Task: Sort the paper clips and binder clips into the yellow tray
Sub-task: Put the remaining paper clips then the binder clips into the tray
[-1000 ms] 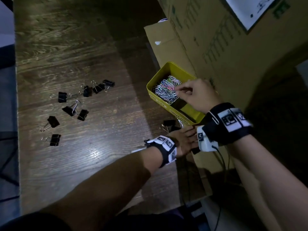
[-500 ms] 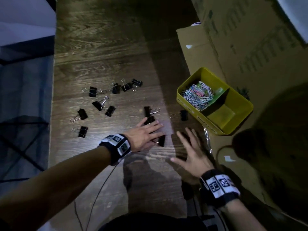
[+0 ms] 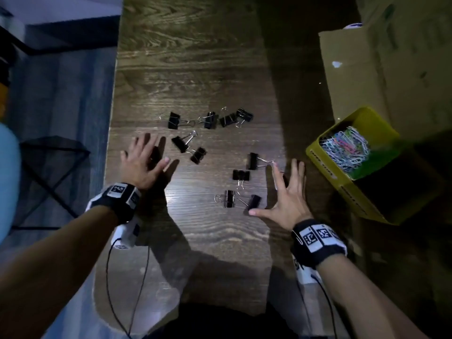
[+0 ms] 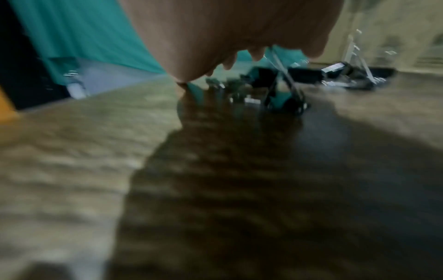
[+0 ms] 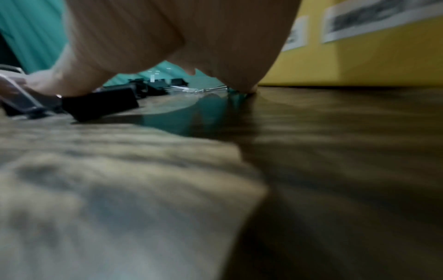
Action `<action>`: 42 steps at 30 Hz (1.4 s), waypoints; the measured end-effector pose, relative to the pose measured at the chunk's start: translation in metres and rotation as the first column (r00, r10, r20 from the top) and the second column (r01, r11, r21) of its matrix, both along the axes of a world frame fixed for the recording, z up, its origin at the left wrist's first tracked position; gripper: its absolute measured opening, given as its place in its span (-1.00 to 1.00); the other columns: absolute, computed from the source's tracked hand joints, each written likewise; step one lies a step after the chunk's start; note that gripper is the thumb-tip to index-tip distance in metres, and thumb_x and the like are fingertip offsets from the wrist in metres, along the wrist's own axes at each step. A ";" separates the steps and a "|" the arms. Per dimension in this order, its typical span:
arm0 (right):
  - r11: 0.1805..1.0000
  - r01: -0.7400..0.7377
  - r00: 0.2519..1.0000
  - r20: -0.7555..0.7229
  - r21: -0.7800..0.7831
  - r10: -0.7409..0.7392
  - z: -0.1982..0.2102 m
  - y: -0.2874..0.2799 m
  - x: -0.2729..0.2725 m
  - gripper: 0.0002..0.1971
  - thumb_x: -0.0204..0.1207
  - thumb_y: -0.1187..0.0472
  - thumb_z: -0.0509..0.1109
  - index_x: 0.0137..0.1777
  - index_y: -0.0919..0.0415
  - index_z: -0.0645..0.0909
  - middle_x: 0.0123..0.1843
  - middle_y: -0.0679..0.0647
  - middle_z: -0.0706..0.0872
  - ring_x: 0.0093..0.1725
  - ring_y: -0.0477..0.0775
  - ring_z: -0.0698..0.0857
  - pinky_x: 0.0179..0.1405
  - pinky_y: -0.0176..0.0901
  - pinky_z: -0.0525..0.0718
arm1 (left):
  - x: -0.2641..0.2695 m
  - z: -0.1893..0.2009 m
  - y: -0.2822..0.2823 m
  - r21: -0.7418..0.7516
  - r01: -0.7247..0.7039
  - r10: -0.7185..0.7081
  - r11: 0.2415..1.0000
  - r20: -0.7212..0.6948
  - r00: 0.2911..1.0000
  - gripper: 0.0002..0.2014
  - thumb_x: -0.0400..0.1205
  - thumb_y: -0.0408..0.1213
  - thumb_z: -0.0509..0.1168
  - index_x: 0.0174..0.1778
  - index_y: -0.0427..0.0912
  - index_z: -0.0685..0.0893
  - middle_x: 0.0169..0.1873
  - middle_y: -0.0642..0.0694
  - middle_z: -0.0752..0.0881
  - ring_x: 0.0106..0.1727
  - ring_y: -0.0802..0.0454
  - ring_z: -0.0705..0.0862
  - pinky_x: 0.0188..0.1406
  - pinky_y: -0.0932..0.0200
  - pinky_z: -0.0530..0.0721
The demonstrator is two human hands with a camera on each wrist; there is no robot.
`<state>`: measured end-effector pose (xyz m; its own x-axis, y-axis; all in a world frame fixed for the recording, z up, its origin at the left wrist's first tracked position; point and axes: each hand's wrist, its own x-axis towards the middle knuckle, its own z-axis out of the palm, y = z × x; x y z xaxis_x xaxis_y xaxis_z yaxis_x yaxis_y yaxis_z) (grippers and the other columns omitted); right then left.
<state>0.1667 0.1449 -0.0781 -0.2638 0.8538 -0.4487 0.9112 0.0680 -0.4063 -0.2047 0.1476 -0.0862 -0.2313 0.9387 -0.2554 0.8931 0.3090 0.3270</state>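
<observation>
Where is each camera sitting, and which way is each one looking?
Head: on the person's head, looking down at the wooden table, binder clips, yellow tray; both forearms, left hand and right hand show.
Left wrist: low over the table, looking along the left hand at blurred clips.
Right wrist: low over the table, looking under the right hand at clips, with the tray's yellow wall on the right.
Shared: all three see clips and table.

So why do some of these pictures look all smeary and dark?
Head view: dim, one bright patch on the table, hard shadows under both hands, the yellow tray half in shade. Left wrist view: motion blur smears the binder clips. Right wrist view: the nearby wood is out of focus.
</observation>
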 end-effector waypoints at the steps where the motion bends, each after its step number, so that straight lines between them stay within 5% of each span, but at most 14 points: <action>1: 0.999 -0.036 0.999 -0.014 -0.009 0.036 0.001 0.003 -0.011 0.36 -0.04 -0.59 0.35 0.65 -0.03 -0.27 0.61 0.33 -0.48 0.56 0.29 -0.53 0.59 0.34 -0.27 | 0.006 -0.003 0.000 0.008 0.029 -0.029 1.000 0.015 0.999 -0.19 0.43 0.41 -0.07 0.59 0.14 0.08 0.63 -0.11 0.00 0.64 -0.10 -0.08 0.52 -0.39 -0.14; 7: 0.995 -0.086 0.992 -0.090 0.043 0.089 0.009 0.036 -0.062 0.32 0.02 -0.57 0.37 0.64 -0.09 -0.30 0.62 0.20 -0.49 0.58 0.22 -0.51 0.53 0.24 -0.42 | 0.069 0.009 -0.003 0.071 0.193 -0.205 0.979 0.235 0.950 -0.25 0.51 0.36 -0.02 0.60 0.16 -0.01 0.61 0.02 -0.16 0.56 0.11 -0.23 0.51 -0.30 -0.27; 11: 0.990 -0.072 0.995 -0.054 0.119 0.078 0.021 0.085 -0.075 0.28 0.08 -0.52 0.40 0.64 -0.09 -0.31 0.63 0.24 -0.46 0.61 0.26 -0.44 0.52 0.26 -0.38 | 0.064 0.014 0.043 0.262 -0.067 -0.014 0.963 0.295 0.955 -0.32 0.55 0.27 0.06 0.59 0.17 0.07 0.64 0.02 -0.11 0.61 0.05 -0.06 0.50 -0.40 -0.07; 13: 0.985 -0.120 0.991 -0.049 0.124 0.127 0.023 0.107 -0.082 0.24 0.10 -0.51 0.40 0.63 -0.16 -0.28 0.64 0.25 -0.45 0.61 0.31 -0.42 0.52 0.34 -0.33 | 0.050 0.013 0.072 0.224 -0.158 0.088 0.962 0.292 0.952 -0.31 0.55 0.30 0.07 0.58 0.19 0.08 0.64 -0.04 -0.11 0.63 -0.06 -0.06 0.51 -0.43 -0.07; 15: 0.978 -0.197 0.980 -0.024 0.074 0.199 0.022 0.124 -0.088 0.18 0.14 -0.51 0.37 0.63 -0.21 -0.24 0.65 0.19 -0.45 0.60 0.33 -0.43 0.51 0.40 -0.32 | 0.044 0.011 0.094 0.117 -0.085 0.055 0.990 0.240 0.969 -0.32 0.55 0.33 0.03 0.58 0.20 0.09 0.64 -0.06 -0.11 0.64 -0.10 -0.12 0.52 -0.39 -0.15; 19: 0.933 -0.358 0.934 -0.002 -0.034 0.358 0.017 0.132 -0.099 -0.02 0.29 -0.47 0.31 0.64 -0.20 -0.03 0.69 -0.02 -0.32 0.63 0.24 -0.37 0.57 0.44 -0.22 | 0.051 0.007 0.106 -0.046 0.291 -0.277 0.956 0.190 0.942 -0.22 0.42 0.46 -0.15 0.56 0.23 0.13 0.64 -0.04 -0.01 0.64 -0.10 -0.14 0.52 -0.39 -0.22; 27: 0.928 -0.371 0.927 -0.038 0.033 0.372 0.006 0.093 -0.068 -0.18 0.43 -0.36 0.28 0.63 -0.13 0.09 0.69 -0.11 -0.19 0.66 0.13 -0.28 0.62 0.25 -0.22 | 0.054 0.000 0.060 -0.054 0.544 -0.528 0.837 0.179 0.830 -0.28 0.46 0.44 -0.14 0.55 0.27 0.13 0.62 0.08 -0.01 0.63 0.02 -0.21 0.50 -0.23 -0.35; 36: 0.964 -0.256 0.962 -0.081 0.071 0.261 -0.002 0.001 -0.053 -0.27 0.53 -0.37 0.02 0.64 -0.06 0.09 0.70 -0.07 -0.13 0.65 0.11 -0.31 0.58 0.20 -0.34 | 0.096 -0.003 -0.021 -0.058 0.435 -0.414 0.898 0.222 0.883 -0.26 0.46 0.48 -0.24 0.56 0.28 0.04 0.62 0.16 -0.06 0.60 0.10 -0.35 0.53 -0.19 -0.40; 42: 0.988 -0.095 0.974 -0.192 0.124 0.118 0.000 -0.049 -0.052 -0.29 0.49 -0.38 -0.02 0.57 -0.03 0.23 0.67 0.02 0.07 0.66 0.12 -0.11 0.59 0.35 0.03 | 0.136 0.007 -0.064 -0.030 0.423 -0.404 0.905 0.247 0.881 -0.29 0.50 0.44 -0.23 0.58 0.26 0.01 0.61 0.20 -0.13 0.61 0.12 -0.31 0.56 -0.30 -0.27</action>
<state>0.1149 0.0955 -0.0778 -0.4297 0.8582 -0.2808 0.7985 0.2159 -0.5620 -0.0683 0.0841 -0.0792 0.2477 0.9099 -0.3328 0.8482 -0.0377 0.5283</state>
